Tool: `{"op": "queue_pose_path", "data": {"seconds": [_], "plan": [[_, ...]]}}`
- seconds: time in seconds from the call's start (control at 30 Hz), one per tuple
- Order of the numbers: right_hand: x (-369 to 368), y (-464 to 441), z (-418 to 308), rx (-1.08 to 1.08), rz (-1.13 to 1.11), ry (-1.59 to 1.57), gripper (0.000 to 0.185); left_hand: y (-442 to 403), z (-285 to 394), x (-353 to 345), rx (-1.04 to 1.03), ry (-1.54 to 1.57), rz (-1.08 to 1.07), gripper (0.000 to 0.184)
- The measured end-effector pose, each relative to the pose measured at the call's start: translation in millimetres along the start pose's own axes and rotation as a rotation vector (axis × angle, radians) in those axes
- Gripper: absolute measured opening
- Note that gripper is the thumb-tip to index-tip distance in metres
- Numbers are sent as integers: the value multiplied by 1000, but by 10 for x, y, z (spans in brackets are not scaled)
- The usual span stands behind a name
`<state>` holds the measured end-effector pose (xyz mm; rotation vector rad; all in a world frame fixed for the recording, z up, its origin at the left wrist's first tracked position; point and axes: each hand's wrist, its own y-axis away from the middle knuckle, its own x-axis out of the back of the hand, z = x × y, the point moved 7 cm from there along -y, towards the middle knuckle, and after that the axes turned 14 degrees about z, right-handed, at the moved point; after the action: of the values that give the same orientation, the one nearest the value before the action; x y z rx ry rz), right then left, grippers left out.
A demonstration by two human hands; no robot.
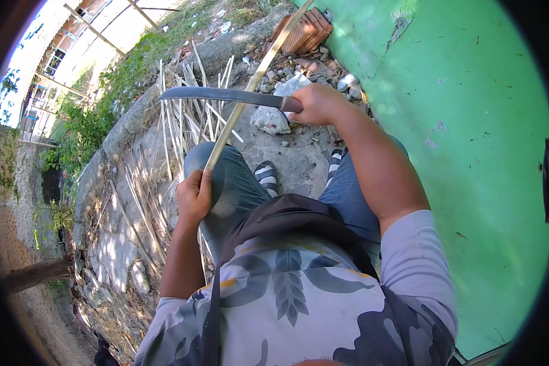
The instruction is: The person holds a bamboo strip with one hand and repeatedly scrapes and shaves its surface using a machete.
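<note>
My right hand (314,105) is closed around the handle (291,105) of a long knife (226,95) that crosses the pale strip (228,130); my left hand (194,196) grips the strip's lower end beside my left knee (202,155)

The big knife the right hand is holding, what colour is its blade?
Dark grey; the blade shows best in the head view.

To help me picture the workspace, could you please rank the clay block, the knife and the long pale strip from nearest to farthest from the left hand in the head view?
1. Long pale strip: gripped in the left hand.
2. Knife: farther forward, across the strip, in the right hand.
3. Clay block: on the ground, well ahead, beside the green surface.
</note>
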<state>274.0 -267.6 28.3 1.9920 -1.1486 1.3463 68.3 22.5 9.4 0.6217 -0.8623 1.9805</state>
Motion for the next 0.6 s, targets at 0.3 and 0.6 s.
{"op": "queue_pose_path", "data": {"seconds": [0.3, 0.6], "plan": [[47, 26, -106, 114, 67, 43, 34, 20, 1, 0, -6, 18, 17, 30], [-4, 35, -111, 75, 18, 27, 35, 2, 29, 1, -70, -12, 20, 30]]}}
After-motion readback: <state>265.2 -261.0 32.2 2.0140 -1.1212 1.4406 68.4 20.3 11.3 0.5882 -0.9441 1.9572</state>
